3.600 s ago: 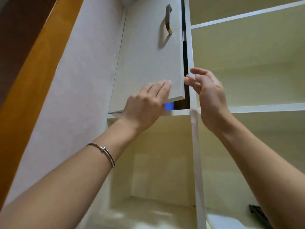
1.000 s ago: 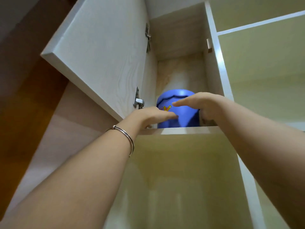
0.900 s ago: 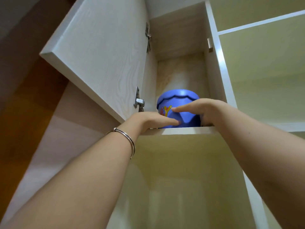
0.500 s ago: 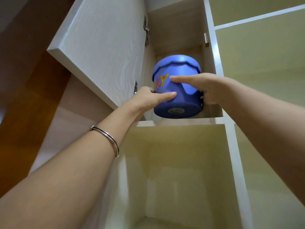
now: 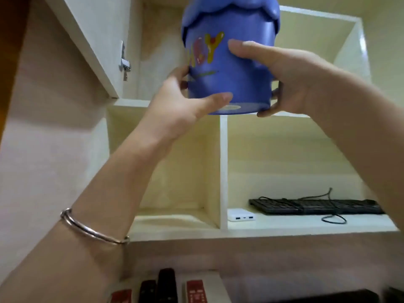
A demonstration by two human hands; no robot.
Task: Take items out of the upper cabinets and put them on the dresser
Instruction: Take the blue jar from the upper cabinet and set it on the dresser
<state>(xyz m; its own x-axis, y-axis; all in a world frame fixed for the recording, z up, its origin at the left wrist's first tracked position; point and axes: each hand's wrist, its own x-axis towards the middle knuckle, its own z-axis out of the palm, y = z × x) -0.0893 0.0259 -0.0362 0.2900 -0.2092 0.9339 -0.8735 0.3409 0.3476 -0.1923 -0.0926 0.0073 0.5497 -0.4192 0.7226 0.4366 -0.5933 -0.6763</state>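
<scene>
Between both hands, a blue pot [image 5: 229, 62] with yellow lettering hangs in the air, clear of the open cabinet door [image 5: 87, 40] and shelf. Left hand [image 5: 181, 106] clasps its lower left side, thumb across the front near the base. Right hand [image 5: 290, 77] clasps the right side, thumb on the front. Half a second earlier the pot sat just above the compartment shelf; now it is out and nearer the camera. Below, a keyboard [image 5: 314, 206] lies on a lower shelf.

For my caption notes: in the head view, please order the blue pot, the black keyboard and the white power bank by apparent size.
1. Blue pot, largest, though nearness to the camera inflates it.
2. Black keyboard, partly hidden by an arm.
3. White power bank, smallest.
</scene>
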